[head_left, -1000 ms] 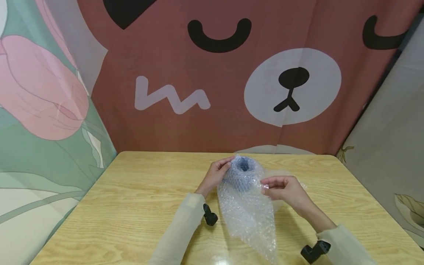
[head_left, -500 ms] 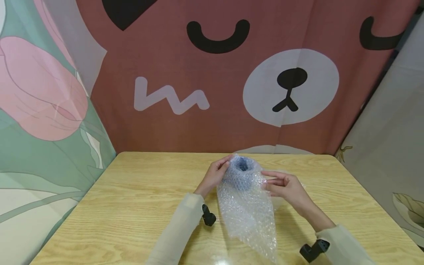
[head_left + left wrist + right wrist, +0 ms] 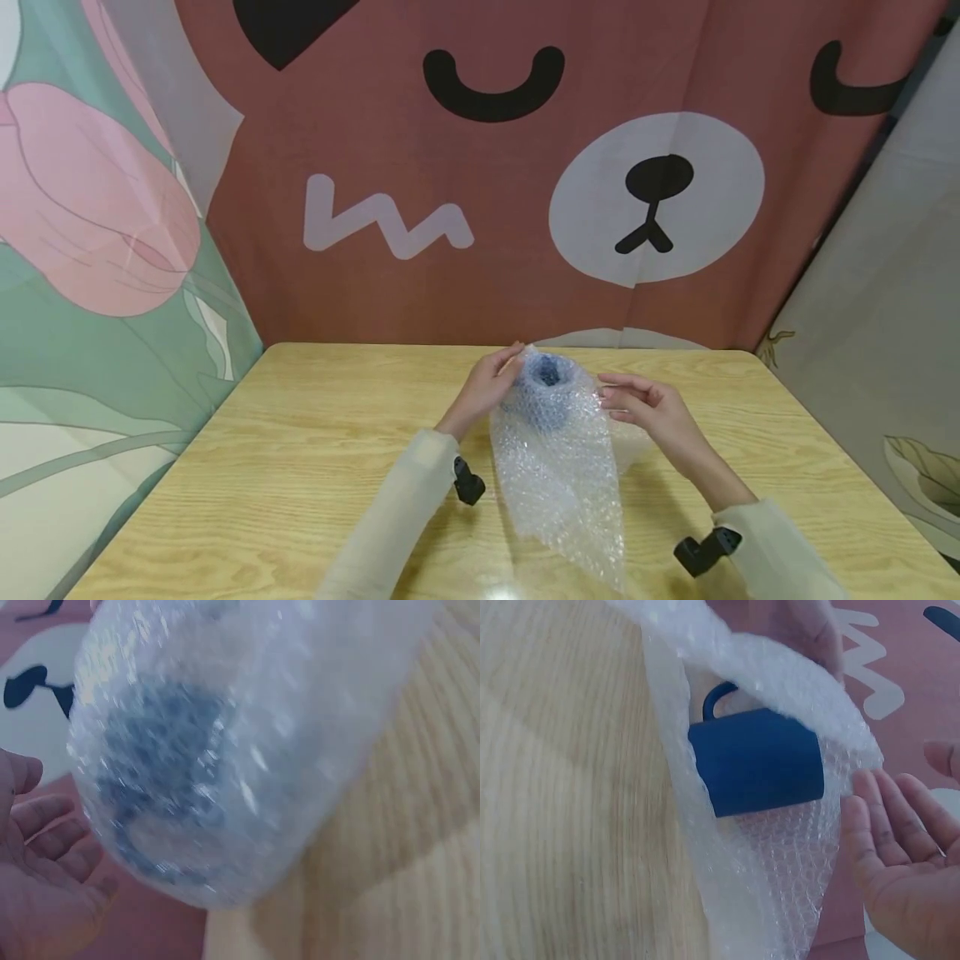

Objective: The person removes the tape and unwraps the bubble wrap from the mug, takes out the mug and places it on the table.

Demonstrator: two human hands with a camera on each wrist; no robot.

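A dark blue mug (image 3: 759, 761) lies inside loose bubble wrap (image 3: 558, 483), its handle showing in the right wrist view. Folds of the wrap surround it, and a long flap hangs toward the near side of the table. At the wrap's upper left is my left hand (image 3: 486, 392), fingertips right at the edge; the left wrist view shows this hand (image 3: 49, 877) with its fingers loosely bent beside the wrap. On the other side, my right hand (image 3: 663, 417) has its fingers extended, the tips close against the wrap's right edge.
The wooden table (image 3: 337, 417) carries the wrap near its far edge. Behind it hangs a reddish-brown cloth (image 3: 375, 300) with a bear's face. Patterned curtains (image 3: 90, 350) flank the table. A small black camera (image 3: 468, 482) is worn on each wrist.
My right hand has let go of the wrap's edge, its fingers spreading and rising slightly. My left fingers have loosened from the upper left edge. The wrapped mug has hardly moved.
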